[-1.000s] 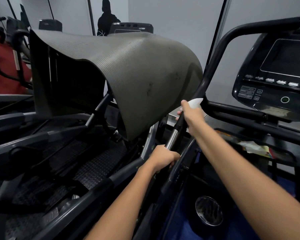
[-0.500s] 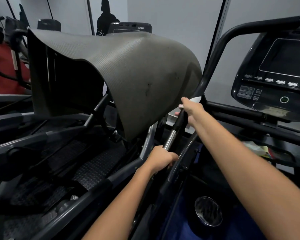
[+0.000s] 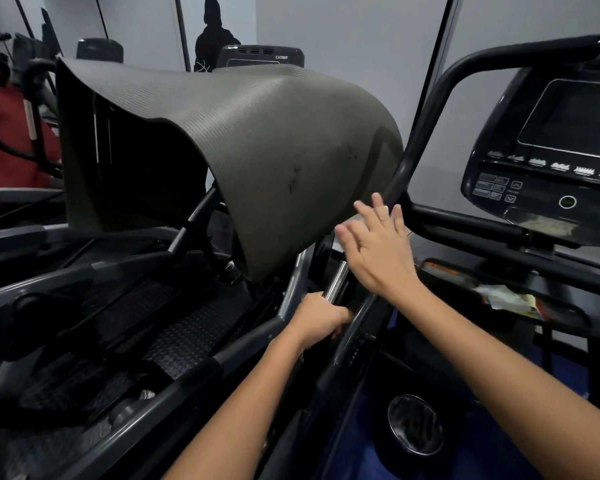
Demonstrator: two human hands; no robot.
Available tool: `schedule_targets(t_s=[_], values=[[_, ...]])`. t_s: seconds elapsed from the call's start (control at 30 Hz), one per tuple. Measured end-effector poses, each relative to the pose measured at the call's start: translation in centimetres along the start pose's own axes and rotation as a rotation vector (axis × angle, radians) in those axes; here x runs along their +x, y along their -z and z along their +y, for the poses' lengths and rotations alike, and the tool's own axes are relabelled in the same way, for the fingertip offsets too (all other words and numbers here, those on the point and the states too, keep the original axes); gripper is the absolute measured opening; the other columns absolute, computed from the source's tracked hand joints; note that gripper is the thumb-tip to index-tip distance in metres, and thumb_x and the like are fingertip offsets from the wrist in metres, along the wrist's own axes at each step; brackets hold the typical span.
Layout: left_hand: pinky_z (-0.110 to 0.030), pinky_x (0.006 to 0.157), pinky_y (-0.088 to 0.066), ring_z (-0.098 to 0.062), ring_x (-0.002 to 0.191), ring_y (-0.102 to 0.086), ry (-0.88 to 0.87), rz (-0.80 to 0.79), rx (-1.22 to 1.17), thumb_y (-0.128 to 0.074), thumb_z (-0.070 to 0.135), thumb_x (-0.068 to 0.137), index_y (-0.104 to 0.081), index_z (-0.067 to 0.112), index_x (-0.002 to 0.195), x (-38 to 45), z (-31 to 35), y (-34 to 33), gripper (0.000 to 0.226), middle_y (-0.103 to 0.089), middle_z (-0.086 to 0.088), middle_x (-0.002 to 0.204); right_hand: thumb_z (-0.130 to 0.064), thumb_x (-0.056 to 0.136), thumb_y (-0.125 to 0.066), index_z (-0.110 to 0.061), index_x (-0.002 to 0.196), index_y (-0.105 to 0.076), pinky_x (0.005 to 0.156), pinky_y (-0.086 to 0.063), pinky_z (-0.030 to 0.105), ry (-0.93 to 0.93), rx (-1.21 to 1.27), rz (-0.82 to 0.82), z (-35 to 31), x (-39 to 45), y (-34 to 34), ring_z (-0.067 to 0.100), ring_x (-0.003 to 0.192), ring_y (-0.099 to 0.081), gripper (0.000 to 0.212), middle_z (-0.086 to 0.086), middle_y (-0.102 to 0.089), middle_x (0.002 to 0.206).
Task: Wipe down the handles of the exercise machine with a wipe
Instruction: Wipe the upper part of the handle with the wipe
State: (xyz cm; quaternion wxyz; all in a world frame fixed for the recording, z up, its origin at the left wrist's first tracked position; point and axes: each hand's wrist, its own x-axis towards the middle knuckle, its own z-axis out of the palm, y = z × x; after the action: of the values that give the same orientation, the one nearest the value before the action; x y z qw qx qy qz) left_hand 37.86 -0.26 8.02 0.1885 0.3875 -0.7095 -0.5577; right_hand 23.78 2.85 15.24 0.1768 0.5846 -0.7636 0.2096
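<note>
The exercise machine's black handle rises from the centre and bends right at the top. Lower down it has a chrome section. My left hand grips the handle just below that chrome part. My right hand is higher up, in front of the handle, with its fingers spread and straight. A bit of the white wipe shows between those fingers, against the handle. Most of the wipe is hidden behind the hand.
A grey ribbed mat hangs over the neighbouring machine, close to the left of the handle. At the right are the console, a black crossbar and a tray with papers. A person stands at the back.
My right hand, which was wrapped round the handle with the wipe, has opened and spread its fingers. My left hand keeps the same grip below.
</note>
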Motion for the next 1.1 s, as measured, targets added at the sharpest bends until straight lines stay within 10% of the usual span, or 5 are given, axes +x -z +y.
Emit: schedule_targets(t_s=[0.3,0.47,0.67,0.93,1.1], values=[[-0.030,0.059,-0.046,-0.015,0.050,-0.055,0.009,-0.055,-0.010,-0.067,0.016,0.070,-0.057,0.013,0.058,0.0,0.1,0.2,0.016,-0.059,-0.001,0.053,-0.028,0.104,-0.033,-0.021,0.099,-0.074,0.112,-0.016,0.071,-0.101,-0.034,-0.390,7.6,11.5,1.8,0.034,0.139,-0.034,0.042,-0.001,-0.062,0.131],[-0.029,0.058,-0.046,-0.015,0.050,-0.054,0.005,-0.069,-0.014,-0.067,0.016,0.072,-0.056,0.012,0.058,0.1,-0.1,0.3,0.017,-0.058,-0.002,0.053,-0.037,0.095,-0.034,-0.027,0.073,-0.074,0.119,0.000,0.059,-0.098,0.217,-0.203,5.9,8.4,1.4,0.032,0.148,-0.026,0.047,-0.002,-0.066,0.125],[-0.027,0.058,-0.047,-0.016,0.048,-0.055,0.023,-0.045,-0.030,-0.067,0.023,0.065,-0.065,0.002,0.084,0.1,-0.2,0.1,0.028,-0.061,-0.003,0.055,-0.047,0.095,-0.038,-0.031,0.078,-0.076,0.124,0.002,0.040,0.337,0.104,-0.041,3.0,1.7,0.1,0.018,0.148,-0.031,0.044,-0.012,-0.062,0.132],[-0.033,0.060,-0.046,-0.019,0.055,-0.057,0.056,-0.060,0.014,-0.067,0.024,0.064,-0.059,0.012,0.062,-0.1,0.2,0.4,0.015,-0.062,-0.004,0.056,-0.032,0.095,-0.051,-0.044,0.100,-0.074,0.121,-0.001,0.059,-0.408,0.353,-0.321,7.4,11.8,1.4,0.029,0.154,-0.007,0.026,0.007,-0.027,0.164],[-0.036,0.062,-0.046,-0.023,0.057,-0.056,0.059,-0.043,0.016,-0.067,0.025,0.061,-0.059,0.011,0.062,-0.3,0.3,0.4,0.017,-0.062,-0.006,0.057,-0.035,0.099,-0.044,-0.043,0.106,-0.073,0.122,0.007,0.048,-0.343,0.393,-0.145,3.0,6.5,1.8,0.028,0.155,0.007,0.031,0.011,-0.001,0.169]])
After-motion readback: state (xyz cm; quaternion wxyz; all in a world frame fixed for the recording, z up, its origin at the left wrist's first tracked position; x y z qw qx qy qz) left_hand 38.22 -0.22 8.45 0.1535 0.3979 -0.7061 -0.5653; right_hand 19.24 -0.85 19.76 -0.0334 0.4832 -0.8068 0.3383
